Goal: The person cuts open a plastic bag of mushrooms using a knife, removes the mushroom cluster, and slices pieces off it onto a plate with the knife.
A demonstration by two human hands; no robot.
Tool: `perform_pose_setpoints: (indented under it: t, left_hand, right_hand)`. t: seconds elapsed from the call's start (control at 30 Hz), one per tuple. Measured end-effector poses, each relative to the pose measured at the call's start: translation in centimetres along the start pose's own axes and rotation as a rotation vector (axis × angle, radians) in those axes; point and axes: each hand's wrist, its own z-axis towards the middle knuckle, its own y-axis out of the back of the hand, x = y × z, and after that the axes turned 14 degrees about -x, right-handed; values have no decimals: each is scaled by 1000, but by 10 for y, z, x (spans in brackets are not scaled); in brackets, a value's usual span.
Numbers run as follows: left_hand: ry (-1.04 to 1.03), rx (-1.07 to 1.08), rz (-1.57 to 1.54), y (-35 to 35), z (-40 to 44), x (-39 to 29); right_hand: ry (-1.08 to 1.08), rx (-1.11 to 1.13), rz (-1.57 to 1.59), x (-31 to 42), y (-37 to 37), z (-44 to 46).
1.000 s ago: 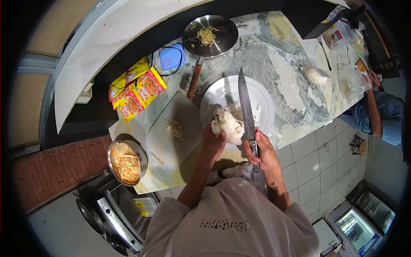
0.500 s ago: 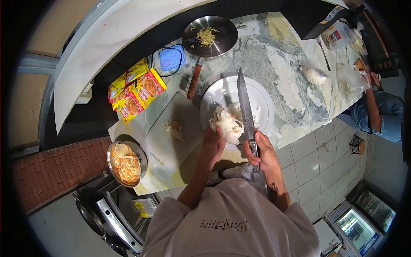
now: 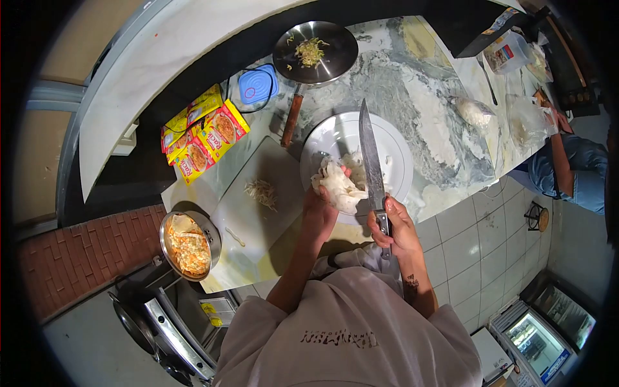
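Note:
My left hand is closed around a white, ruffled clump of what looks like oyster mushroom, held over the near left part of a large white plate. My right hand grips the handle of a long kitchen knife. Its blade points away from me and passes over the plate, just right of the clump. More white pieces lie on the plate, partly hidden by the clump and blade.
On a cutting board to the left lies a heap of sprouts. A frying pan with sprouts, yellow packets, a blue lid and a bowl of shredded food stand around. Another person is at far right.
My left hand and the white clump have shifted slightly left and tilted. The knife stays almost in place, its blade barely moved.

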Motion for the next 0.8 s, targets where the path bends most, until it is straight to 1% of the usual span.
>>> perform_pose_setpoints:
  t: [0.1,0.17,0.2,0.27,0.3,0.37,0.5,0.57,0.7,0.8]
  left_hand:
    - [-38,1,41,-2,1,-2]
    - [-122,22,108,-3,1,-3]
    - [-120,21,108,-2,2,-3]
    - [-226,-25,230,1,2,-2]
    - [-224,-26,230,6,3,-2]
    - [-244,-87,528,20,4,-4]
    - [-232,-110,404,5,1,-4]
    - [-223,-75,235,1,2,-1]
    - [-213,-58,171,0,5,-1]
    - [-180,-104,185,-3,2,0]
  right_hand:
    - [9,14,-2,0,0,1]
    - [26,15,-14,0,1,1]
    - [25,14,-14,0,1,0]
    - [52,-20,-59,-1,2,0]
    - [50,-22,-58,0,0,-1]
    - [47,-43,-78,3,-4,-3]
    - [75,-32,-62,1,1,0]
    - [94,-18,-64,3,1,1]
    - [93,-31,-47,1,2,1]
    - [113,-33,-28,-2,4,0]
